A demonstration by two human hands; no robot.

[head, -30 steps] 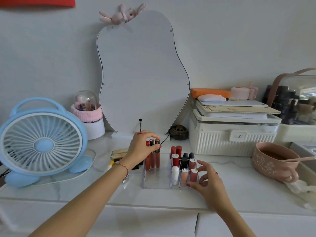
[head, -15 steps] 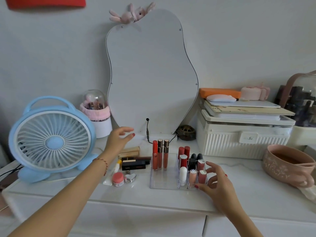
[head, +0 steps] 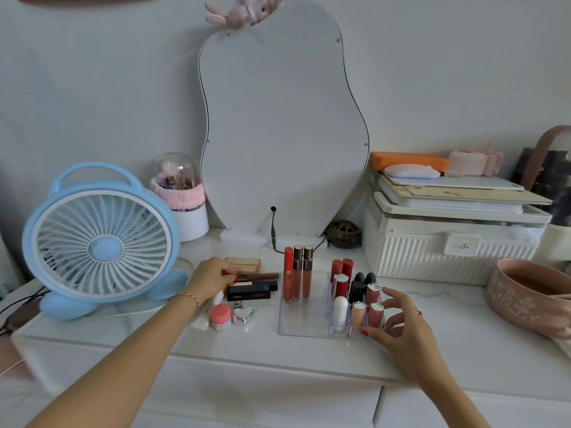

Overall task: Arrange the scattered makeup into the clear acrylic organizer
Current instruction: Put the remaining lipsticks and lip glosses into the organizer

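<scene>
The clear acrylic organizer [head: 304,322] sits near the worktop's [head: 448,344] front edge, roughly midway along it, with three lip glosses [head: 297,273] standing at its back-left and short lipsticks [head: 355,296] filling its right-hand cells. The left hand [head: 210,281] pinches a dark brown tube [head: 261,277] lying among the loose makeup to the organizer's left (beside a blue fan [head: 102,242]). The right hand [head: 401,329], fingers spread and loosely bent, touches the organizer's front-right corner.

Clear acrylic organizer [head: 304,327] holds upright lipsticks [head: 341,281]; boxed makeup [head: 249,293] lies just left.
</scene>
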